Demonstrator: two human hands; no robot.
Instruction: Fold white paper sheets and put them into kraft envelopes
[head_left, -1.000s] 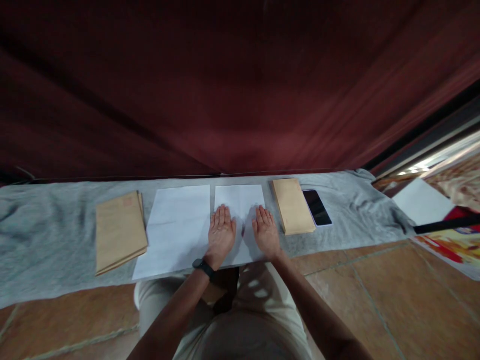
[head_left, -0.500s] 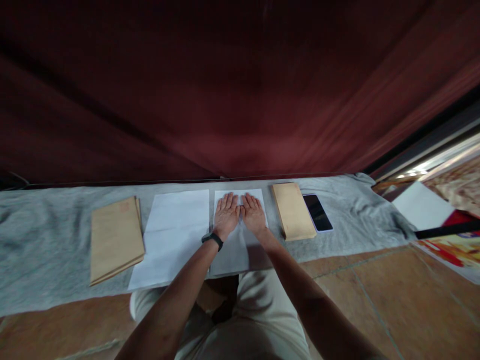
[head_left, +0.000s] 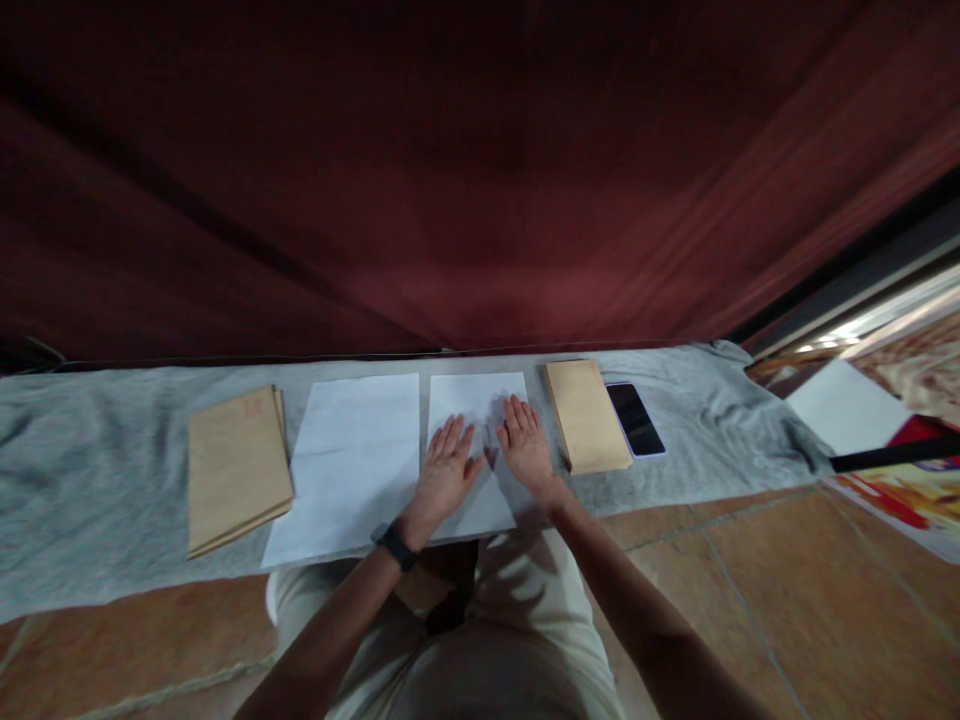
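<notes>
A white sheet of paper (head_left: pixel 480 385) lies in front of me on a grey cloth. My left hand (head_left: pixel 444 476) rests flat over its left side, fingers stretched out, with a dark watch on the wrist. Over the right side lies my right hand (head_left: pixel 527 448), also flat with straight fingers. Neither hand holds anything. To the left is a second stack or sheet of white paper (head_left: pixel 356 440), partly under a few brown envelopes (head_left: pixel 236 470). A thicker pile of brown envelopes (head_left: pixel 589 415) lies just right of my right hand.
A phone (head_left: pixel 636 420) with a dark screen sits beside the right envelope pile. The grey cloth (head_left: pixel 720 430) covers the narrow bench. A dark red curtain (head_left: pixel 465 200) hangs behind it. At the far right are a white sheet (head_left: pixel 847 405) and a colourful printed sheet (head_left: pixel 907 510).
My hands have moved apart on the sheet. The left slid toward me and slightly left; the right went to the right. The view has shifted slightly.
</notes>
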